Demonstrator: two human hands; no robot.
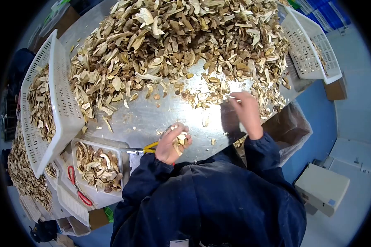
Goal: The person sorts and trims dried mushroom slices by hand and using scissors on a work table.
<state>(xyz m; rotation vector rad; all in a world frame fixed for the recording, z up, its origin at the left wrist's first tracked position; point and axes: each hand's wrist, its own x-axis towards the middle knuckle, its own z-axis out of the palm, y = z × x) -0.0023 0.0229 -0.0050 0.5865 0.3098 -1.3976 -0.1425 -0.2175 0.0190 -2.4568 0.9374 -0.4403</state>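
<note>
My left hand (172,144) is curled, palm up, around several pale dried mushroom slices (181,138) above the near part of the metal table (144,119). Fingertips pinched, my right hand (247,110) holds a small whitish mushroom piece (232,98) over loose fragments. Beyond both hands rises a large heap of dried mushroom slices (185,45), brown and cream in colour. Just left of my left wrist lie yellow-handled pliers or cutters (148,148), partly hidden by the hand and sleeve.
A tall white perforated basket (64,94) with slices stands at left, above a white tray (120,164) of slices and red-handled scissors (73,177). Another white basket (305,45) is at far right. A lined box (292,127) sits below the table's right edge.
</note>
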